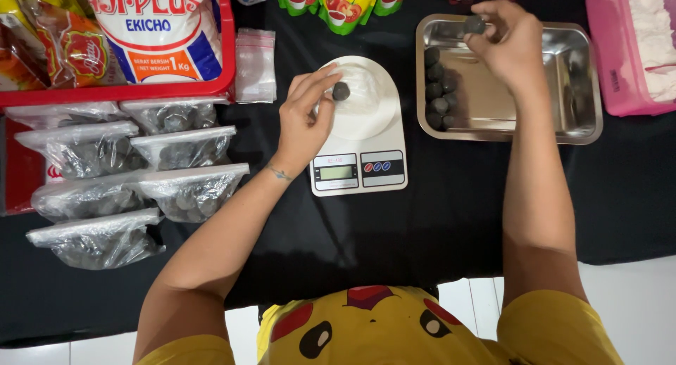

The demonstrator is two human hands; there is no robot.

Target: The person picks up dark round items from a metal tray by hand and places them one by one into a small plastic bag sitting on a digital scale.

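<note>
Black cloth (436, 224) covered the work surface across most of the frame, with white floor showing along the bottom edge. At upper left sat a red tray (227, 55) holding large printed bags. Below it, at left, lay a cluster of clear plastic bags (134, 175) filled with dark round pieces, overlapping one another. At upper right stood a rectangular steel pan (563, 118), with a column of dark balls (439, 90) lined along its left inner wall. A pink tub (609, 69) sat at the far right edge, just beside the pan. In the centre was a white kitchen scale (373, 161), its round platform toward the top of the frame and its display toward the bottom.

The left hand (306, 115) reached over the scale platform from the left, fingertips pinching a small dark ball (341, 91) that sat on or just above the platform; contact with the platform could not be told. The right hand (510, 41) hovered over the upper left part of the pan, fingers curled and pinching a second dark ball (474, 25) at its tips. A small stack of empty clear bags (255, 66) lay between tray and scale.
</note>
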